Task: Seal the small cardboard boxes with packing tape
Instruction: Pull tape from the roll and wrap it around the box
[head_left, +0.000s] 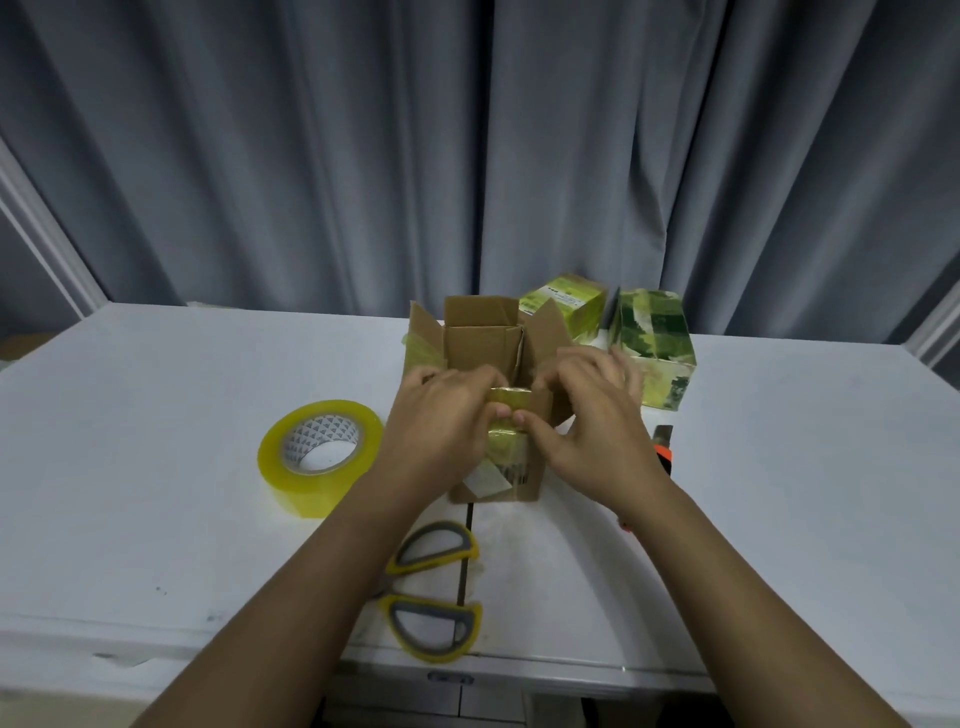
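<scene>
Gripping the near flap of an open cardboard box (498, 353) with both our hands, mid-table.

We see the box standing at the centre of the white table (156, 415), its flaps raised, old yellowish tape on its front. Our left hand (441, 415) and right hand (587, 415) both curl fingers over the near edge, thumbs pinching the taped flap. A tape roll (319, 457) lies just left; scissors (431, 592) lie nearer us. Two green printed boxes (654, 348) sit behind right, before a grey curtain (467, 130).
</scene>
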